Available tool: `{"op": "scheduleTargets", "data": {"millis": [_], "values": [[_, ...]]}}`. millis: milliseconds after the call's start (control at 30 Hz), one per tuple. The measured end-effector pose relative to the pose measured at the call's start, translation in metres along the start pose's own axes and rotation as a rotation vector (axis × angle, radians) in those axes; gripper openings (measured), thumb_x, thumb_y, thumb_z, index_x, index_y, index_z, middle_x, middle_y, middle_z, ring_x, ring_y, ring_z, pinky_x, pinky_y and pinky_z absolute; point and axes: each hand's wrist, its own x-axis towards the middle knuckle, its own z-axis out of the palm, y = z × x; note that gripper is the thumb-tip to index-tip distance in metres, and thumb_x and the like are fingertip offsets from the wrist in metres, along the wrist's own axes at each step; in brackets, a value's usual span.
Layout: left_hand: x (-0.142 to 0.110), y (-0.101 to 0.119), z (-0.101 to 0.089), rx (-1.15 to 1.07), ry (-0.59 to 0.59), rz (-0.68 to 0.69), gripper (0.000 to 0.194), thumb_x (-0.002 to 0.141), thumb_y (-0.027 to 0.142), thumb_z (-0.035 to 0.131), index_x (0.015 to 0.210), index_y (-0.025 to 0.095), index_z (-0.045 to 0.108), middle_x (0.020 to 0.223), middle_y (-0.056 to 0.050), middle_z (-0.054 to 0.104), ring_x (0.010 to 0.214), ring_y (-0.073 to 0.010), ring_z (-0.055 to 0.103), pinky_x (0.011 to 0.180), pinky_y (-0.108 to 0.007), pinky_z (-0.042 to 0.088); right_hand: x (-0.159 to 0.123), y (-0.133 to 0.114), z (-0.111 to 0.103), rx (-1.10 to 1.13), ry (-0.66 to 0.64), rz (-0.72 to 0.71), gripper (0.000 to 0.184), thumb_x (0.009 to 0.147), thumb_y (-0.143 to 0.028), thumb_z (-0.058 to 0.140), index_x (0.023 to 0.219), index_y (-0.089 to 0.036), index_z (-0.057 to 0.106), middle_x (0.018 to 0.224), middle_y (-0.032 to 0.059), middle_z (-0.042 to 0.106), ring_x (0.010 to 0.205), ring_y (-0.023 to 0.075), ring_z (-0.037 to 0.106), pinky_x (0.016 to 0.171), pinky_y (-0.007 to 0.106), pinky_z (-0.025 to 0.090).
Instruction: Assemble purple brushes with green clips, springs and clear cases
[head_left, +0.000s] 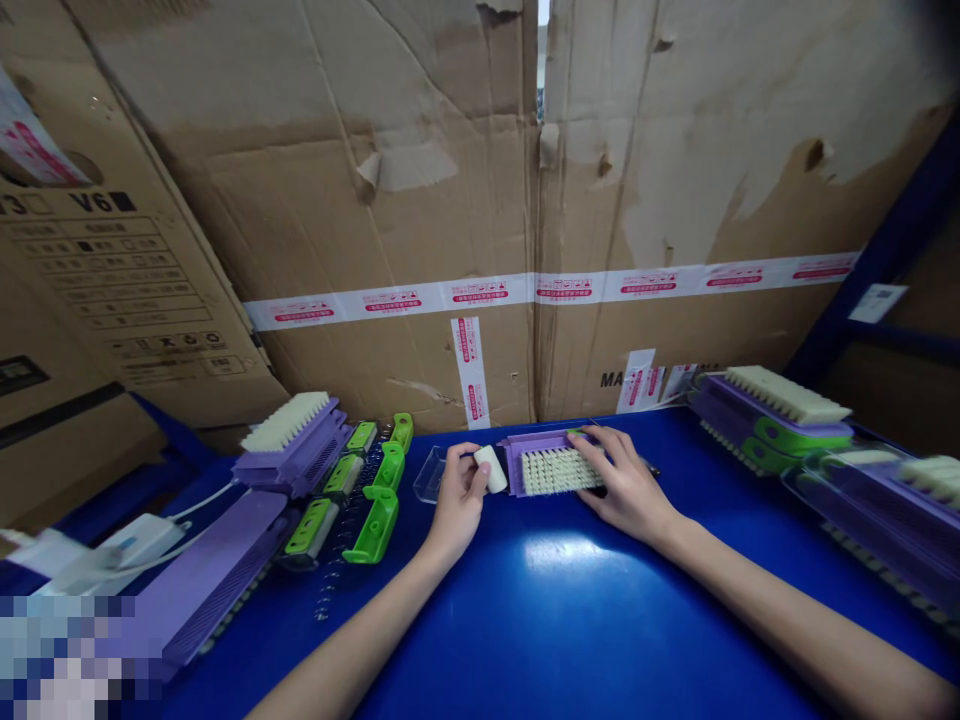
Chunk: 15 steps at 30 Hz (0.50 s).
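Observation:
A purple brush with pale bristles facing up lies near the back edge of the blue table. My right hand grips its right end, fingers over the top. A bit of green shows under those fingers. Just left of the brush, my left hand pinches a small white block between thumb and fingers. What the block is I cannot make out. Behind the left hand sits a clear plastic box, partly hidden by the fingers.
Green plastic brackets, green-topped pieces and several springs lie at left. Purple brushes are stacked beyond them, beside a white power strip. More brushes stand at right. Cardboard walls the back.

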Motion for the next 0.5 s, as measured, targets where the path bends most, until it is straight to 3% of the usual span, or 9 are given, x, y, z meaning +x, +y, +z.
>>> {"op": "scheduleTargets", "data": {"millis": [133,500], "values": [[0.0000,-0.0016,0.0004,0.010,-0.002,0.025,0.040,0.079,0.047,0.058,0.104,0.023,0.038,0.094,-0.003,0.062,0.083,-0.0164,0.062,0.071,-0.030,0.050,0.0000,-0.0001,0.0015,0.036,-0.003,-0.015,0.071,0.077,-0.021,0.057,0.142,-0.028,0.029,0.129,0.0135,0.044,0.119,0.0331,0.042,0.096,0.054,0.041],[-0.0006,0.0010,-0.0004,0.042,-0.074,0.015,0.041,0.079,0.044,0.058,0.110,0.019,0.046,0.104,-0.009,0.062,0.093,-0.0202,0.062,0.073,-0.030,0.050,-0.0001,-0.0025,0.0003,-0.008,-0.019,-0.027,0.085,0.075,-0.020,0.057,0.148,-0.026,0.014,0.133,0.0128,0.043,0.121,0.0337,0.040,0.099,0.054,0.040]]}}
